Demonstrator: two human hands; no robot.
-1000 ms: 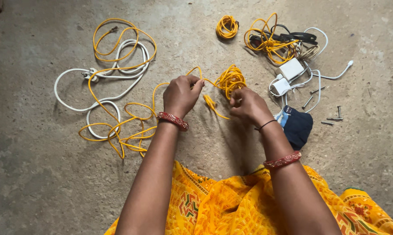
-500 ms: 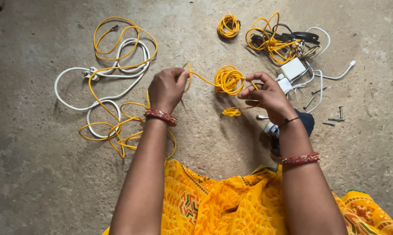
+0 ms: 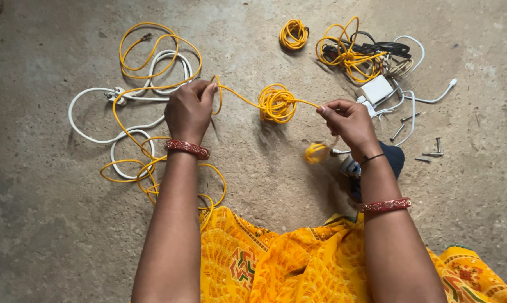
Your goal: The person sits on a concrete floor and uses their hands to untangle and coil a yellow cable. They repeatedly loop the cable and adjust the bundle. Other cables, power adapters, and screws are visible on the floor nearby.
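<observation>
Below you, the concrete floor [image 3: 51, 235] carries everything; nothing here sits inside a container. A long yellow cable [image 3: 152, 168] sprawls in loose loops at your left, crossing a white cord [image 3: 90, 132]. A tangle of cables with a white adapter [image 3: 375, 88] lies at the upper right, a few screws [image 3: 431, 152] near it. Your left hand [image 3: 189, 109] pinches the yellow cable, fingers closed on it; your right hand [image 3: 349, 120] pinches the same strand, with a yellow coil [image 3: 277, 103] hanging between them above the floor.
</observation>
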